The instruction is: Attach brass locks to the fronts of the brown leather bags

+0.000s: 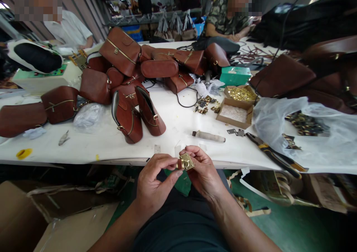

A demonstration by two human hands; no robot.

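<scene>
Between my hands, just off the table's front edge, is a brass-coloured bag clasp (pixel 187 161) with a square plate and a short brown leather piece (pixel 180 164) at its left end. My right hand (pixel 202 170) pinches the plate between thumb and fingers. The fingers of my left hand (pixel 156 177) close on the leather end, thumb below. Beyond my hands stand two small brown leather bags, one bag (pixel 128 122) to the left and another bag (pixel 150 112) beside it. A wrapped rod-like tool (pixel 210 136) lies on the table ahead of my right hand.
Brown bags (pixel 119 51) are heaped at the back. Pliers (pixel 276 153) lie at the right edge, near a plastic bag (pixel 315 133) of metal fittings. Cardboard trays (pixel 245 125) hold small parts. An open carton (pixel 75 226) stands below left. Two people sit across the table (pixel 83 144).
</scene>
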